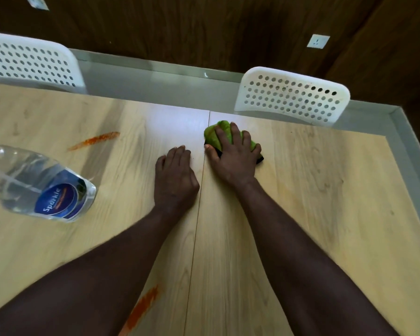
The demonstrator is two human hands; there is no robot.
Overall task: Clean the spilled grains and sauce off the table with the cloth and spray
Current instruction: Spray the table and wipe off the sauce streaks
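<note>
My right hand (233,156) presses flat on a bunched green cloth (214,133) with a black edge, near the far middle of the light wooden table (325,214). My left hand (175,175) rests palm down on the table just left of it, fingers together and holding nothing. An orange sauce smear (95,141) streaks the table to the left. A second orange sauce smear (142,309) lies near the front edge by my left forearm. A clear plastic bottle (34,183) with a blue label stands at the left. No grains are visible.
Two white perforated chairs stand at the far side of the table, one chair (32,61) at left and one chair (291,95) at right. A grey floor strip and dark wooden wall lie beyond. The table's right edge (412,151) runs diagonally.
</note>
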